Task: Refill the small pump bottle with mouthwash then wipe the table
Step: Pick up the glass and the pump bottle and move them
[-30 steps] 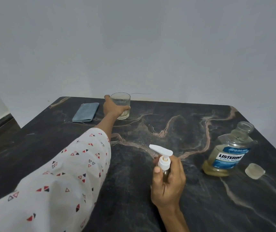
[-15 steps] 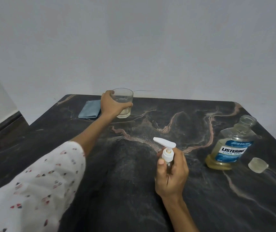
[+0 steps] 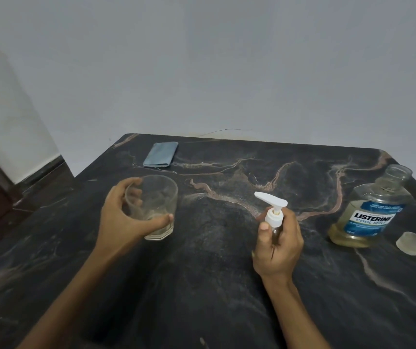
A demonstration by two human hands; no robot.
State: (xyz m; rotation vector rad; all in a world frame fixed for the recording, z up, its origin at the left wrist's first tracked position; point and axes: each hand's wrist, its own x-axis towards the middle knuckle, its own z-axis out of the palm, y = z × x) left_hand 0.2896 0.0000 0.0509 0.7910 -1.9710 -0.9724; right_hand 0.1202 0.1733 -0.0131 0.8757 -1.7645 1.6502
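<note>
Flanking the hands: cloth (image 3: 161,154), mouthwash bottle (image 3: 370,212), cap (image 3: 412,243).

1. Two forearms enter from the bottom edge, both bare, no sleeve on either.
2. The left hand (image 3: 123,220) wears no glove or ring.
3. The right hand (image 3: 278,245) is ungloved too, wrist bare.

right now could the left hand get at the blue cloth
Probably not yet: the left hand grips the glass. The blue cloth lies apart beyond it, with nothing between; setting the glass down would free it.
</note>
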